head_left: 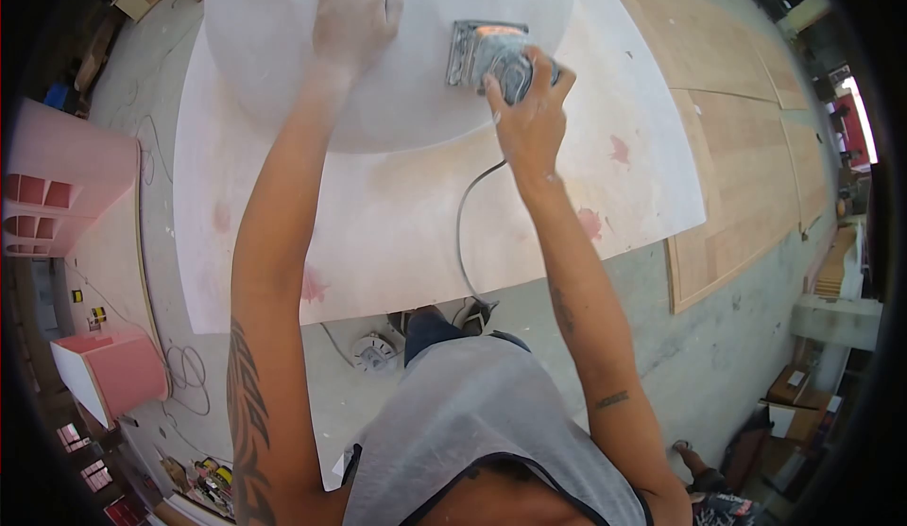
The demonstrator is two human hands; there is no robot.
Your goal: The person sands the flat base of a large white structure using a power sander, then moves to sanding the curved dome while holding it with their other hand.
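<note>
2 grips: right grip (529,115) clamps the small grey palm sander (477,53), likely rigid, compact, best held over its top; left grip (354,11) lies spread on the white round board (274,63).

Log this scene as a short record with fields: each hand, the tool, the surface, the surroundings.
left hand: left hand pressed flat, fingers spread, on the round white panel
right hand: right hand gripping the sander
tool: sander sits on the round white panel; its cord trails back toward the person
surface: round white panel lies on a larger white board with pink stains
surroundings: pink cabinets at left, wooden panels on the floor at right
</note>
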